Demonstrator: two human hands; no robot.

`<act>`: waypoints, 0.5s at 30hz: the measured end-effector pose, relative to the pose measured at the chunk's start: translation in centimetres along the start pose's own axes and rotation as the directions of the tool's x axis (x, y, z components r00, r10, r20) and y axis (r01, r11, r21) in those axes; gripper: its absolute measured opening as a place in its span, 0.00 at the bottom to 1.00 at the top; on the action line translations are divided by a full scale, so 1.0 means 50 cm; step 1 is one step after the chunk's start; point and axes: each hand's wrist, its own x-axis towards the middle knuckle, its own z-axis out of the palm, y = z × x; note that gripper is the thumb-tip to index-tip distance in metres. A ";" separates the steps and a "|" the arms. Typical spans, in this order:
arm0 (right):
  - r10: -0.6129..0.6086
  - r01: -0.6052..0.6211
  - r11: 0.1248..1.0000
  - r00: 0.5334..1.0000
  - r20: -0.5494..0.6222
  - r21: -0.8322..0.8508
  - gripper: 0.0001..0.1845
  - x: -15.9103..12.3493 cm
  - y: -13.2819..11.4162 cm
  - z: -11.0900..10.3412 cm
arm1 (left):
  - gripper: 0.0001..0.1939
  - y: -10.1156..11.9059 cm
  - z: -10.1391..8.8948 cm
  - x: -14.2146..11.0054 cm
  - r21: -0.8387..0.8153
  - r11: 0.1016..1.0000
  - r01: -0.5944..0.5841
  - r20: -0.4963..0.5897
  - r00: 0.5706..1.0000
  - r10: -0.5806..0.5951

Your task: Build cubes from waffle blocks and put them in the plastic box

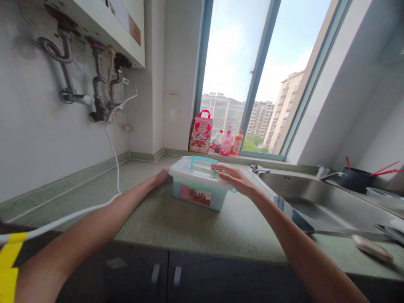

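A pale teal plastic box [195, 194] with a clear lid [189, 169] and a teal handle [203, 160] stands on the speckled countertop [176, 227], a colourful label on its front. My left hand [163, 174] rests against the lid's left end. My right hand [235, 179] lies flat over the lid's right side, fingers pointing left toward the handle. Both hands press on the box from opposite sides.
A steel sink [303, 195] with a tap [330, 173] lies to the right. On the windowsill stand a pink bag [201, 134] and bottles [227, 143]. A white cable [113, 151] hangs from wall pipes [94, 84] across the counter. A dark pot [356, 179] with red chopsticks sits far right.
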 end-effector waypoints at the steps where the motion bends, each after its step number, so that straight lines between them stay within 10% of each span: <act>1: 0.009 -0.009 1.000 1.000 0.005 0.018 0.30 0.002 0.001 -0.001 | 0.24 0.000 0.001 0.000 -0.002 1.000 -0.008 -0.026 1.000 0.008; 15: 0.002 0.008 0.998 0.989 -0.145 0.066 0.28 0.000 0.006 0.017 | 0.20 0.010 0.016 -0.010 0.007 0.998 -0.063 -0.046 0.997 0.063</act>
